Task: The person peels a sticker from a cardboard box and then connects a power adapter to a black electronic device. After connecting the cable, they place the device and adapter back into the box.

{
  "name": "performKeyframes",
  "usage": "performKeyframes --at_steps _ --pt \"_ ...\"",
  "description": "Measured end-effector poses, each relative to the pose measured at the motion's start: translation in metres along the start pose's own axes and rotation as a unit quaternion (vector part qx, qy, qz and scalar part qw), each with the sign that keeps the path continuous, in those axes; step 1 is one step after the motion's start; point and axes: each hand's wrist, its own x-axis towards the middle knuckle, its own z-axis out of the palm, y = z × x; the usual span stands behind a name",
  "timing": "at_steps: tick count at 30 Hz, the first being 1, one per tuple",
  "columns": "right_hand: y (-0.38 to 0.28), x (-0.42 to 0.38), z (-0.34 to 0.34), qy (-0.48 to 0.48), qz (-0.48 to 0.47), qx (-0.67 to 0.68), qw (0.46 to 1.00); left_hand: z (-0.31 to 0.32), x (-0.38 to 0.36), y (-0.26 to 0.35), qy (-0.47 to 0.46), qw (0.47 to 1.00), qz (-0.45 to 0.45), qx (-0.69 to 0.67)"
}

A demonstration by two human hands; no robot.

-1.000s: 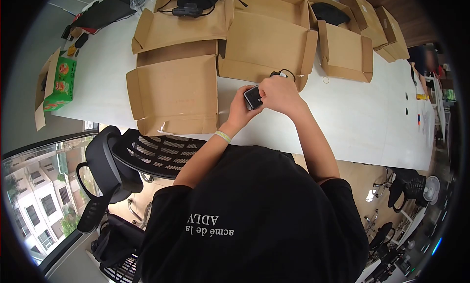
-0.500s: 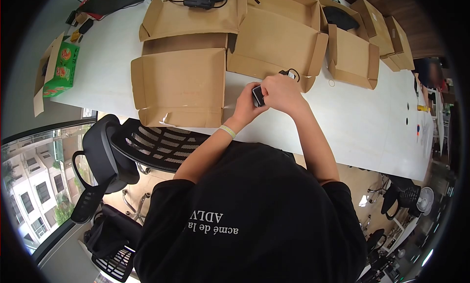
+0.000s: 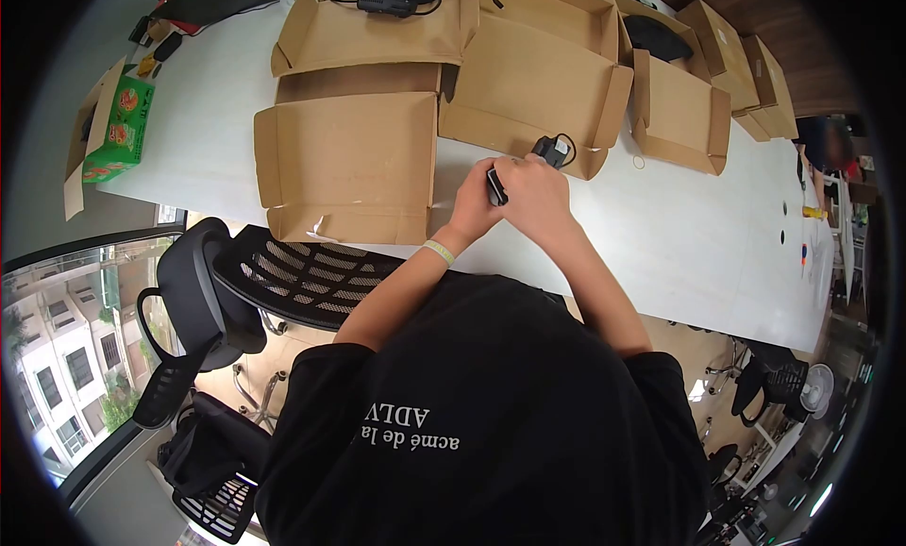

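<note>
My left hand (image 3: 474,204) is closed around a small black device (image 3: 496,187) with a light edge, held over the near side of the white table. Against it from the right, my right hand (image 3: 536,195) is closed too, its fingers curled over the device's top. The fingertips of both hands are largely hidden. Just beyond my right hand, a black plug-like item (image 3: 551,151) with a looped cable lies at the edge of an open cardboard box (image 3: 528,84).
Another open cardboard box (image 3: 349,159) lies left of my hands. A black device (image 3: 382,3) with cables sits in a box behind it. Further boxes (image 3: 684,112) stand right, a green carton (image 3: 123,131) far left. A person is at the far right.
My right hand has shifted slightly toward me and lowered its fingers over the device. More of the black plug-like item now shows behind it.
</note>
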Motion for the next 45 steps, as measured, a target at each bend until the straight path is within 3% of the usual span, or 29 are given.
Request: performKeyframes --at_steps 2,6,11,13,16,17,18,23,26,30,35,38,40,41,43,44,45 --pt "0.003 -0.008 0.003 0.025 0.000 0.004 1.000 0.001 0.000 0.000 0.021 0.998 0.052 -0.002" --pt "0.014 -0.019 0.007 0.057 0.023 0.075 0.995 -0.003 -0.001 0.009 0.015 0.999 0.044 -0.006" --pt "0.023 -0.025 0.005 0.028 0.055 0.162 0.985 0.000 0.000 0.011 0.019 0.999 0.035 -0.015" --pt "0.030 -0.023 0.004 0.196 -0.006 0.148 0.969 -0.002 0.000 0.011 0.017 0.999 0.038 -0.015" --pt "0.045 -0.018 -0.005 0.323 0.079 0.199 0.922 -0.002 0.003 0.010 0.010 0.998 0.052 -0.021" --pt "0.049 -0.020 -0.010 0.335 0.134 0.297 0.884 -0.003 0.005 0.009 -0.001 0.999 0.042 -0.007" --pt "0.057 -0.023 -0.011 0.338 0.136 0.297 0.883 -0.005 0.007 0.010 -0.011 0.999 0.033 0.006" --pt "0.085 -0.042 0.023 0.307 0.146 0.296 0.893 -0.017 0.020 0.023 -0.034 0.997 -0.020 -0.059" --pt "0.092 -0.049 0.045 0.245 0.224 0.250 0.910 -0.015 0.019 0.017 -0.030 0.997 -0.004 -0.065" --pt "0.110 -0.053 0.075 0.200 0.210 0.118 0.950 -0.016 0.016 0.017 -0.045 0.997 0.007 -0.061" --pt "0.126 -0.035 0.083 0.116 0.193 0.112 0.968 -0.015 0.011 0.011 -0.085 0.996 0.017 -0.035" --pt "0.131 -0.027 0.078 0.033 0.226 0.219 0.949 -0.013 0.008 0.007 -0.083 0.996 0.030 -0.021" --pt "0.140 -0.029 0.084 -0.010 0.274 0.447 0.851 -0.013 0.007 0.009 -0.078 0.996 0.034 -0.012" --pt "0.150 -0.032 0.090 -0.011 0.272 0.447 0.852 -0.014 0.007 0.011 -0.075 0.997 0.037 -0.004" --pt "0.154 -0.035 0.088 -0.101 0.303 0.687 0.652 -0.016 0.006 0.017 -0.072 0.997 0.040 -0.003" --pt "0.145 -0.045 0.095 -0.028 0.339 0.714 0.612 -0.016 0.006 0.020 -0.071 0.997 0.042 -0.002" --pt "0.144 -0.047 0.099 -0.027 0.341 0.714 0.611 -0.015 0.006 0.017 -0.073 0.996 0.041 -0.003"
